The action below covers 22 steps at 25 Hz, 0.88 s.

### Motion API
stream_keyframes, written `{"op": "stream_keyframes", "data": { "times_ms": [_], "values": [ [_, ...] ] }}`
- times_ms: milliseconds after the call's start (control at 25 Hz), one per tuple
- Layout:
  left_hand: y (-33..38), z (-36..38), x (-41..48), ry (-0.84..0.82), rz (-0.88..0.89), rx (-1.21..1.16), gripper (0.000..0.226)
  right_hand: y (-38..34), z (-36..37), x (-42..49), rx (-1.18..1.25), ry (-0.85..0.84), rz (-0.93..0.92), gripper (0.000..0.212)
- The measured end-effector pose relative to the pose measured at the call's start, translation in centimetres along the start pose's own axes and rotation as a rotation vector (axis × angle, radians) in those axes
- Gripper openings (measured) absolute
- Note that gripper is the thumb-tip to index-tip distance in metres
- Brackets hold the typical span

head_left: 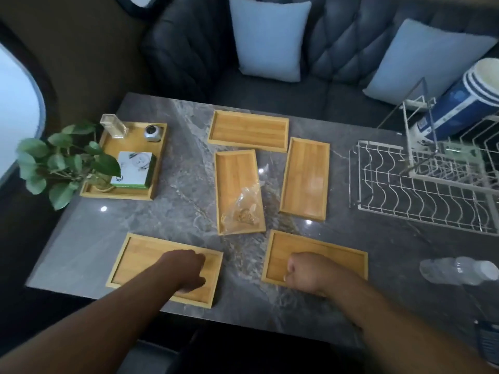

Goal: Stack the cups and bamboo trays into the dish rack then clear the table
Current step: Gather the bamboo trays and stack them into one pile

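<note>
Five loose bamboo trays lie on the grey marble table point(175, 211): a far one point(248, 130), a middle one point(235, 179) with a crumpled plastic bag point(244, 211) in it, one to its right point(305, 179), a near-left one point(140, 260) and a near-right one point(340, 255). My left hand point(189, 271) hovers over the near-left tray with fingers curled and holds nothing. Curled into a fist, my right hand point(305, 271) is over the near-right tray. A white wire dish rack point(421, 195) stands at the right, with a sleeve of blue-and-white cups point(459, 109) lying tilted in its upper basket.
A sixth bamboo tray point(118, 194) at the left holds a leafy plant point(62, 163), a green-edged box point(132, 168), a clear container point(113, 125) and a small silver object point(152, 133). A clear plastic bottle point(459, 271) lies near the right edge. A dark sofa with pale cushions point(270, 39) runs behind the table.
</note>
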<state>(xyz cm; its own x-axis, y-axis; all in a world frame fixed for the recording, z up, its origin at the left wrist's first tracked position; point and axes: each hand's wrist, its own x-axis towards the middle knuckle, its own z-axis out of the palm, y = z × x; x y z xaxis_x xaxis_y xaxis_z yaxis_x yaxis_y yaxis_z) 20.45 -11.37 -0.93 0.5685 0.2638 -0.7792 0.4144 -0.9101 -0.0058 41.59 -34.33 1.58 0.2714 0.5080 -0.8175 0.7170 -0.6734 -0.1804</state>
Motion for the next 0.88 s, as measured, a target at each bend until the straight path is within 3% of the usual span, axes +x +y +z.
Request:
{"op": "stream_keyframes", "data": {
  "times_ms": [360,520,680,880],
  "values": [
    [-11.9,4.3,-1.4,0.009,-0.266,-0.009,0.047,-13.4,0.8,7.0,-0.092,-0.142,-0.088,0.033],
    [-14.5,6.5,-1.5,0.24,-0.437,-0.306,0.052,-16.0,2.7,8.8,0.062,-0.209,0.059,0.044],
    [-14.6,7.8,-0.9,0.253,-0.493,-0.593,0.046,-16.9,4.1,9.7,0.31,-0.279,0.127,0.042],
    [-14.8,8.0,-0.4,0.374,-0.606,-0.905,0.049,-17.2,3.9,9.8,0.474,-0.21,0.208,0.037]
  ]
}}
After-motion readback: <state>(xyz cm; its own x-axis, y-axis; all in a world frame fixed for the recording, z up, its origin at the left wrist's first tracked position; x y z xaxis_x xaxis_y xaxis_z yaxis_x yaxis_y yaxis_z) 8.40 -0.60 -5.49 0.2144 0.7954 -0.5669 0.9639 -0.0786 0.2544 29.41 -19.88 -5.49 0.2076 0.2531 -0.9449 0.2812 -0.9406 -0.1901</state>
